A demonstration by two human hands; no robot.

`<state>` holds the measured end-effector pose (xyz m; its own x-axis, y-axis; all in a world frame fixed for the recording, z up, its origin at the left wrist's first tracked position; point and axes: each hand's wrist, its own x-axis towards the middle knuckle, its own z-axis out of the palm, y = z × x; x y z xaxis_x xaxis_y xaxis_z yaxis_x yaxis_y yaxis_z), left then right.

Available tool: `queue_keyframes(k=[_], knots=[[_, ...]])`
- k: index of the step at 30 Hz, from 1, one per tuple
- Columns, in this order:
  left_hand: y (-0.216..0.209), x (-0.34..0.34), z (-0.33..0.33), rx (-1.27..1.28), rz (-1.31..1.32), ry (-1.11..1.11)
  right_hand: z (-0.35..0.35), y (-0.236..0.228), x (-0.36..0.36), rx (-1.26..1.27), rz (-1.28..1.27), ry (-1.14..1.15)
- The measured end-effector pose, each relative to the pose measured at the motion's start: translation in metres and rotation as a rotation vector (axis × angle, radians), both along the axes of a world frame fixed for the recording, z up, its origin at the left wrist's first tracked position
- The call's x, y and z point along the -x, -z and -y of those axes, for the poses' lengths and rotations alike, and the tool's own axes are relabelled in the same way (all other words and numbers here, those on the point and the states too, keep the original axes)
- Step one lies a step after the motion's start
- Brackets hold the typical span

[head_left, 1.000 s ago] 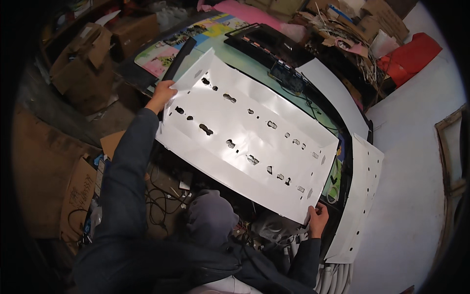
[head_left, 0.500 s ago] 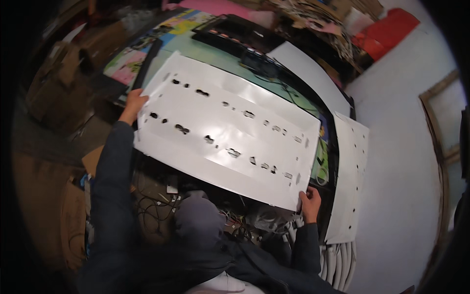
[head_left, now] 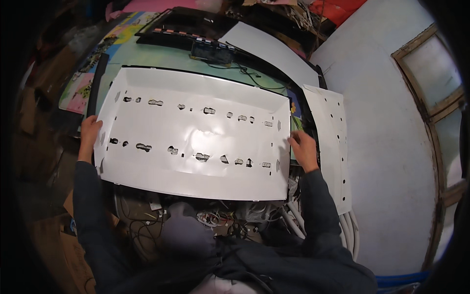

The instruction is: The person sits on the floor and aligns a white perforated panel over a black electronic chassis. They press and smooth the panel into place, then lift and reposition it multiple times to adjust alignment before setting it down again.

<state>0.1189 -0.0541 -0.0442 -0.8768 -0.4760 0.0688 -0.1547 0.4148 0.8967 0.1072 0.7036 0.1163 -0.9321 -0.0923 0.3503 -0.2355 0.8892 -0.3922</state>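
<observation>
A large white reflector sheet point(head_left: 196, 130) with raised side walls and two rows of dark-edged cutouts lies in front of me, seated in a black-edged tray-like frame point(head_left: 235, 81). Light glares off its crumpled middle. At the left wall my left hand point(head_left: 90, 132) is closed on the sheet's edge, its fingers partly hidden behind it. My right hand point(head_left: 304, 149) has its fingers curled and pinched at the right edge, about halfway along; the exact grip is partly hidden.
Beyond the sheet lies a pale green table surface point(head_left: 127, 55) with a black circuit box point(head_left: 211, 52) and cables. A dark bar point(head_left: 98, 83) lies at left. Another white perforated sheet point(head_left: 330, 142) leans near the right wall. Tangled wires point(head_left: 215, 218) lie below the near edge.
The reflector sheet has moved left in view and sits more level, with the black frame edge now showing around it. My right hand has shifted from the near right corner up the right edge.
</observation>
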Motion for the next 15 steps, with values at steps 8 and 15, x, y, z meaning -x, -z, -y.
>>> queue_keyframes(k=[8,15], knots=[[-0.023,0.002,-0.024,0.196,0.028,-0.031,0.048,0.016,0.168,-0.168,-0.284,-0.174],[-0.038,-0.027,-0.027,0.359,-0.019,-0.077,0.095,0.015,0.224,-0.039,-0.033,-0.281]])
